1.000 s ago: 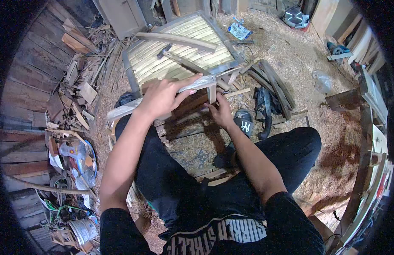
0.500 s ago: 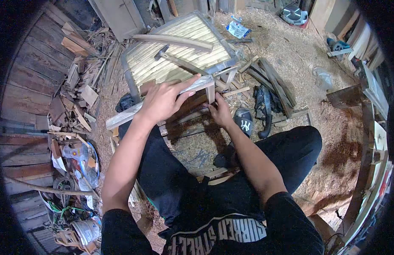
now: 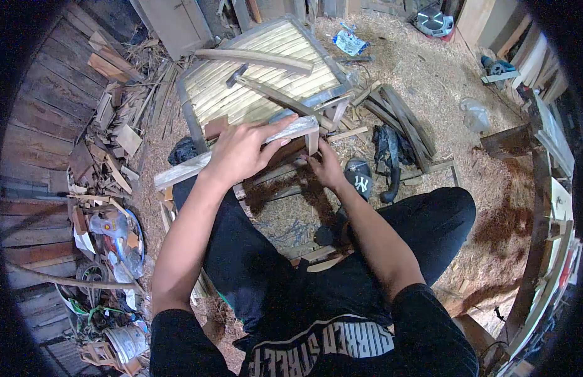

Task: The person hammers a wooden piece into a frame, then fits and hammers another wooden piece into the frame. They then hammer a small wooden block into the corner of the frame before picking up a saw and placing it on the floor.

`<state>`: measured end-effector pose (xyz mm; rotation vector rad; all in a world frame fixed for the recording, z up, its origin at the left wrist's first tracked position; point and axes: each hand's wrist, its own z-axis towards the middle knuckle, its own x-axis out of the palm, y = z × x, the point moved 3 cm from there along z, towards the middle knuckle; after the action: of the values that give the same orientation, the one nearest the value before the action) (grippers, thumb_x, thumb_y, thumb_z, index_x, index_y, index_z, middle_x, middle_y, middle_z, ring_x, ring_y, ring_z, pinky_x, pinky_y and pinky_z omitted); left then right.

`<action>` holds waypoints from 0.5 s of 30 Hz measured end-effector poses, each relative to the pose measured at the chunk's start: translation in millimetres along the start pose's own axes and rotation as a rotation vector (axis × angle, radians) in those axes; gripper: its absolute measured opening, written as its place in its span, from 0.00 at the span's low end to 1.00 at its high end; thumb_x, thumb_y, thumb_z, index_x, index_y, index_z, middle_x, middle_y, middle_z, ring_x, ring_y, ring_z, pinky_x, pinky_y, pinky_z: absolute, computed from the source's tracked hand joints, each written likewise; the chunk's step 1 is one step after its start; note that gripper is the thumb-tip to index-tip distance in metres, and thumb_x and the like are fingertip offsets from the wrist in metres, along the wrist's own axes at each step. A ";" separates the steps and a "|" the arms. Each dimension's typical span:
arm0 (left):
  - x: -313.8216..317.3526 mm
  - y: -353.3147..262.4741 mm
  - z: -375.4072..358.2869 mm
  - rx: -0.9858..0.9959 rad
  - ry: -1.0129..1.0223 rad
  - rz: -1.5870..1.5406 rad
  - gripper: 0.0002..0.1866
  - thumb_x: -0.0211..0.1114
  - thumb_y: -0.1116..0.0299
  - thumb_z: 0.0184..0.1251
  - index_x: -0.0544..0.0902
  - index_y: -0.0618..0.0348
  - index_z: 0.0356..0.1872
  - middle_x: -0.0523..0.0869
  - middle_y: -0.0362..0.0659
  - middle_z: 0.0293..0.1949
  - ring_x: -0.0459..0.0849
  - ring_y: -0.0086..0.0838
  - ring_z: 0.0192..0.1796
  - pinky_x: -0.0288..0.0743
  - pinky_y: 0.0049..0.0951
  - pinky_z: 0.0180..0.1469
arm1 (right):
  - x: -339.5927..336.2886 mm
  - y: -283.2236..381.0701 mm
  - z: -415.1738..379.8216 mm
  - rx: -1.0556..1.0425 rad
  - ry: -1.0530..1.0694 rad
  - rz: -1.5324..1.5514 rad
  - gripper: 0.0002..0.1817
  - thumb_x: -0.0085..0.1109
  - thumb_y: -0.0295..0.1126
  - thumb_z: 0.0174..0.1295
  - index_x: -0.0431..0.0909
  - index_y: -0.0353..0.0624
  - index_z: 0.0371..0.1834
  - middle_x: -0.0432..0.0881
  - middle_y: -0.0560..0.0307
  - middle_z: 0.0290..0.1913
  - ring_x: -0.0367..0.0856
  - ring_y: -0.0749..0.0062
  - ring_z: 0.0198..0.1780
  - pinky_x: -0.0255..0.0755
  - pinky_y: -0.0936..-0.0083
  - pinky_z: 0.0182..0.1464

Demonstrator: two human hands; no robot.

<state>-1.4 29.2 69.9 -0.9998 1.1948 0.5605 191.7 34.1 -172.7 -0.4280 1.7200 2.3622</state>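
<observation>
My left hand [image 3: 242, 149] is wrapped over a long pale wooden bar [image 3: 186, 171] that slants up to the right above my lap. At the bar's right end a short wooden piece [image 3: 312, 141] meets it at a corner and points down. The fingers of my right hand [image 3: 323, 164] pinch this short piece near its lower end. Beyond my hands a slatted wooden panel [image 3: 266, 47] with a grey frame lies on the floor. On it rest a hammer [image 3: 237, 75] and a loose curved board [image 3: 253, 60].
Wood scraps [image 3: 115, 138] are heaped on the left. Dark beams [image 3: 407, 122] and a sandal [image 3: 358, 178] lie right of my hands. A circular saw [image 3: 433, 23] stands at the back right. Boards [image 3: 558, 154] lean along the right side.
The short piece at the corner looks turned slightly in view. Both hands keep nearly the same places and grips.
</observation>
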 end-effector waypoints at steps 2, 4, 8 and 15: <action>0.6 -1.3 0.9 -0.043 0.050 -0.005 0.29 0.66 0.62 0.74 0.75 0.29 0.75 0.90 0.54 0.53 0.89 0.55 0.52 0.83 0.49 0.58 | -0.8 -2.3 -0.1 -0.026 -0.005 -0.010 0.25 0.71 0.20 0.61 0.73 0.30 0.61 0.81 0.35 0.58 0.82 0.38 0.60 0.77 0.58 0.62; 4.5 0.8 2.4 -0.055 0.042 -0.031 0.28 0.66 0.61 0.75 0.77 0.30 0.74 0.90 0.54 0.54 0.89 0.55 0.53 0.83 0.49 0.59 | -2.1 4.9 1.0 -0.053 -0.010 -0.020 0.25 0.71 0.20 0.61 0.73 0.31 0.61 0.81 0.36 0.57 0.82 0.39 0.59 0.77 0.58 0.62; 7.6 -1.2 4.2 0.020 -0.072 -0.021 0.24 0.65 0.58 0.76 0.80 0.29 0.71 0.93 0.52 0.45 0.91 0.52 0.44 0.86 0.50 0.52 | -4.7 12.0 2.2 -0.002 -0.023 0.121 0.26 0.71 0.21 0.62 0.74 0.33 0.63 0.83 0.38 0.55 0.83 0.43 0.59 0.77 0.60 0.60; 7.7 -1.5 5.0 -0.004 -0.057 -0.038 0.24 0.66 0.57 0.75 0.81 0.32 0.71 0.93 0.52 0.46 0.91 0.52 0.44 0.86 0.50 0.51 | -7.5 12.0 5.5 0.005 0.011 0.095 0.26 0.74 0.27 0.63 0.74 0.35 0.63 0.84 0.42 0.55 0.83 0.50 0.59 0.76 0.60 0.61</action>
<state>4.7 31.8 63.4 -1.0016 1.1225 0.5579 194.3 35.7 -157.8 -0.3669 1.7889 2.4246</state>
